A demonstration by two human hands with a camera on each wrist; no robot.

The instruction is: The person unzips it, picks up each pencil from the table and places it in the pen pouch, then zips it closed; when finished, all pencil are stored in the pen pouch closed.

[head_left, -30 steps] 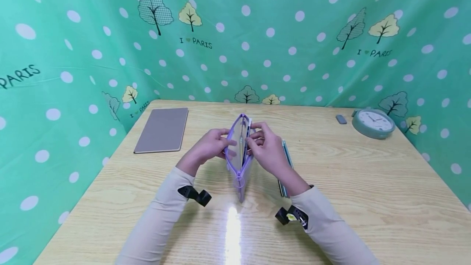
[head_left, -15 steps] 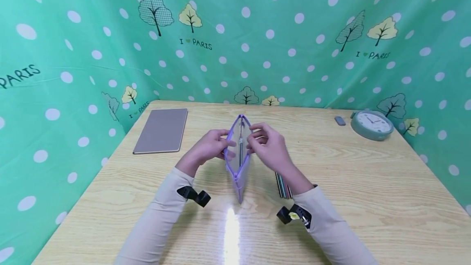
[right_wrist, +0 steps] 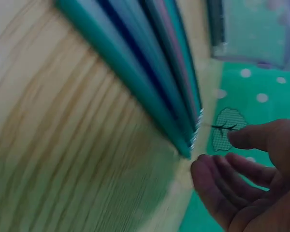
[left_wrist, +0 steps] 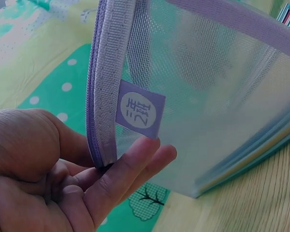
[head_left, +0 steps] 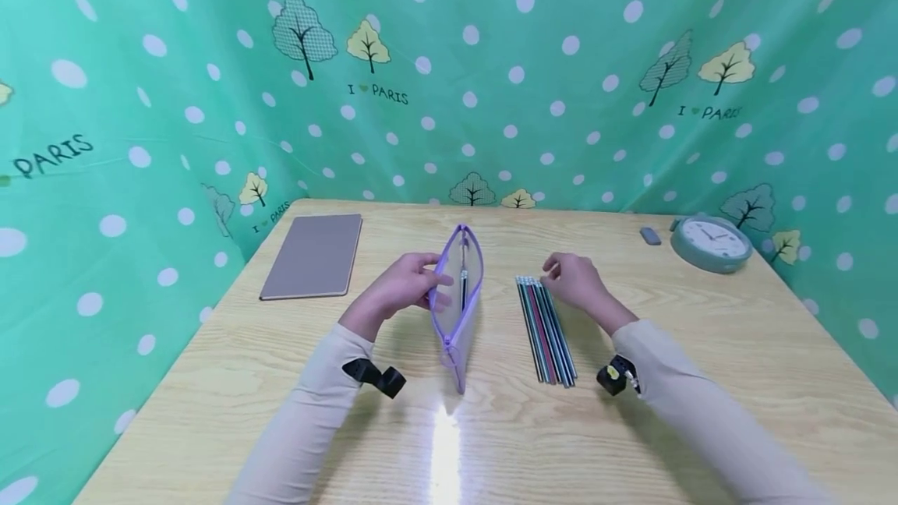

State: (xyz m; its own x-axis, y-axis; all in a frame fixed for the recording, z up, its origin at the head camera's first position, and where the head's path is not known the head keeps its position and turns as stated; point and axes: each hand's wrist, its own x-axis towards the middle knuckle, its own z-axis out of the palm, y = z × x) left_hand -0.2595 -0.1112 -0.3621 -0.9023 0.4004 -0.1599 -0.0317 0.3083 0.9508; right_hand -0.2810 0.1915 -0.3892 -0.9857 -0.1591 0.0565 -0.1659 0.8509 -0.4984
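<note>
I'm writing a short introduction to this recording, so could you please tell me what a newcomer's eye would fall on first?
Probably the purple-edged mesh pouch, mouth open near the middle of the table, with the left hand gripping its left edge. Next would come the row of pencils to its right, the right hand close to their far ends. The green dotted cloth behind the table also stands out.

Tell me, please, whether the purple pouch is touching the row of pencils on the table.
Apart. The head view shows it: a strip of the table is visible between the purple pouch and the row of pencils.
</note>
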